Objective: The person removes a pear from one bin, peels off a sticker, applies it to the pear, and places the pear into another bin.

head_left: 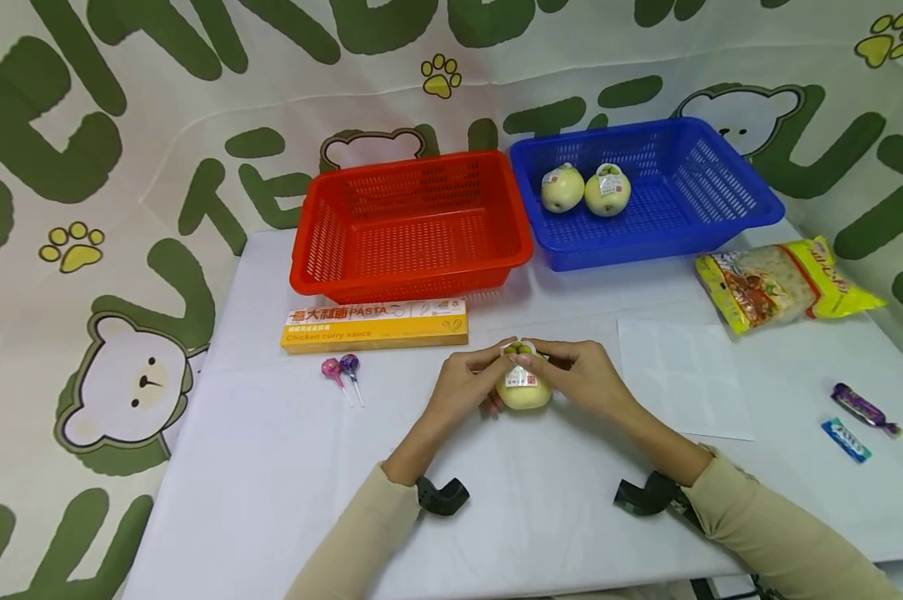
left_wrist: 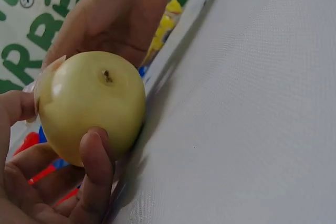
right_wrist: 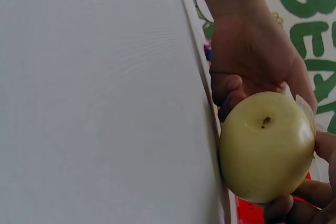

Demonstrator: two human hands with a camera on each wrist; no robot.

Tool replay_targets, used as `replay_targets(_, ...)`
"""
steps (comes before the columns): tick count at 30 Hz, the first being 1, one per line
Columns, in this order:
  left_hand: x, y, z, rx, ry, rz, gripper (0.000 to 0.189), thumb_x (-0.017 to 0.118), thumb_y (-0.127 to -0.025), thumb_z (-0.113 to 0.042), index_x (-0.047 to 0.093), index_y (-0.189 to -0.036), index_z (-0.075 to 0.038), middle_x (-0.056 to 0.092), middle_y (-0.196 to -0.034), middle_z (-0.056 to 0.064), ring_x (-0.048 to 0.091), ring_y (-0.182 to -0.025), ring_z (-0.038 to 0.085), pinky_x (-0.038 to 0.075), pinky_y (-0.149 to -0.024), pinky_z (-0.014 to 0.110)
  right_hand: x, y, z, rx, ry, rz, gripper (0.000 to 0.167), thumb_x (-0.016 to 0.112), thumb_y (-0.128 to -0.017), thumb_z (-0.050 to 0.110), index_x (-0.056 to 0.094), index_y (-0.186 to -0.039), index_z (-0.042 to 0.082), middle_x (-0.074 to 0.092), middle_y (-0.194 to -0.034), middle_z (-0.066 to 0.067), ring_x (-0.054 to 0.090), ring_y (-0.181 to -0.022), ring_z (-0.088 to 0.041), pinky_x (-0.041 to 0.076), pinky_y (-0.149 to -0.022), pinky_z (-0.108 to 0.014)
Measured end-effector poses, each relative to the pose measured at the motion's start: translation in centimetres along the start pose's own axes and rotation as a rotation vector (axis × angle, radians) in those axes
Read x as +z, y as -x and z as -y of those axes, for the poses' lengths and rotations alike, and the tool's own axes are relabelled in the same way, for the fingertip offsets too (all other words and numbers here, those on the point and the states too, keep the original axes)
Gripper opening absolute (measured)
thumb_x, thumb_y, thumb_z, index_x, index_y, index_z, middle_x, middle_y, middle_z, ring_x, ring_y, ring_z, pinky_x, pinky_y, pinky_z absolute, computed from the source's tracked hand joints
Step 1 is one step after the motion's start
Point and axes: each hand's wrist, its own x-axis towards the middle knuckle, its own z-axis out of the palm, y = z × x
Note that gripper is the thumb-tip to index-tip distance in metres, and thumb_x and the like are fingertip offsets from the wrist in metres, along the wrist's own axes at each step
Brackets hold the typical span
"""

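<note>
Both hands hold a round pale-yellow fruit [head_left: 526,397] above the middle of the white table. My left hand [head_left: 462,382] grips its left side, and my right hand [head_left: 588,377] holds the right. The two thumbs meet at its top, by a white loop and a printed label [head_left: 520,378]. In the left wrist view, the fruit's smooth underside [left_wrist: 94,108] shows a small dark spot, with the left fingers curled against it. In the right wrist view, the label's edge [right_wrist: 305,109] stands off the fruit's skin.
A red basket [head_left: 413,279] and a blue basket [head_left: 646,250] with two similar fruits [head_left: 607,196] stand behind. Left are a pasta box [head_left: 376,329] and two lollipops [head_left: 349,365]. Right are a clear sheet [head_left: 684,379], a yellow food bag [head_left: 785,283] and two wrapped sweets [head_left: 847,440].
</note>
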Motion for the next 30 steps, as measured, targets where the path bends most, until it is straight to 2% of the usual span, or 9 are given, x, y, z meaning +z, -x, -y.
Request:
replay_targets(6,0.2,0.2,-0.2,-0.07,-0.004,-0.022,0.043,0.068,-0.093,-0.045,0.069,-0.129,-0.022,0.063,-0.056,0.014,0.058,-0.043,0.023,0.051,-0.042,0.033,0.6,0.3,-0.1,0.031,-0.033,-0.045,0.04,0.072,-0.093,0.037,0.074,-0.119,0.007,0.073,-0.112,-0.007,0.07,-0.097,-0.018,0.057,-0.075,-0.026)
replay_targets(11,0.3,0.1,-0.3,-0.063,-0.002,-0.04,0.047,0.069,-0.091,-0.05,0.069,-0.128,-0.022,0.063,-0.055,0.014,0.057,-0.042,0.022,0.051,-0.041,0.034,0.9,0.2,-0.2,0.037,-0.049,-0.08,0.037,0.072,-0.093,0.038,0.076,-0.115,0.008,0.074,-0.108,-0.005,0.071,-0.098,-0.017,0.057,-0.076,-0.026)
replay_targets(16,0.4,0.0,-0.1,-0.05,0.017,-0.056,0.048,0.07,-0.09,-0.051,0.07,-0.127,-0.019,0.063,-0.055,0.012,0.056,-0.04,0.022,0.05,-0.039,0.034,0.9,0.0,0.1,0.07,-0.065,-0.068,0.033,0.071,-0.094,0.031,0.075,-0.115,0.005,0.074,-0.109,-0.007,0.069,-0.103,-0.02,0.056,-0.079,-0.024)
replay_targets(19,0.4,0.0,0.0,-0.036,0.032,-0.057,0.046,0.07,-0.092,-0.047,0.071,-0.126,-0.017,0.064,-0.056,0.011,0.056,-0.039,0.022,0.05,-0.039,0.034,0.8,0.1,1.3,0.073,-0.079,-0.054,0.031,0.07,-0.096,0.024,0.074,-0.115,0.0,0.073,-0.11,-0.011,0.069,-0.105,-0.023,0.056,-0.079,-0.024)
replay_targets(24,0.5,-0.2,0.0,-0.052,0.03,-0.067,0.046,0.069,-0.091,-0.051,0.071,-0.126,-0.02,0.063,-0.054,0.012,0.056,-0.038,0.021,0.05,-0.039,0.035,0.5,0.3,3.4,0.05,-0.051,-0.061,0.025,0.07,-0.096,0.016,0.074,-0.11,-0.005,0.073,-0.106,-0.015,0.07,-0.102,-0.025,0.056,-0.078,-0.024)
replay_targets(30,0.5,-0.3,-0.1,-0.056,0.028,-0.074,0.046,0.068,-0.091,-0.053,0.071,-0.125,-0.024,0.063,-0.055,0.013,0.057,-0.038,0.021,0.052,-0.04,0.038,0.3,0.2,3.7,0.062,-0.056,-0.068,0.025,0.07,-0.096,0.018,0.076,-0.107,-0.003,0.074,-0.104,-0.012,0.07,-0.101,-0.023,0.056,-0.078,-0.023)
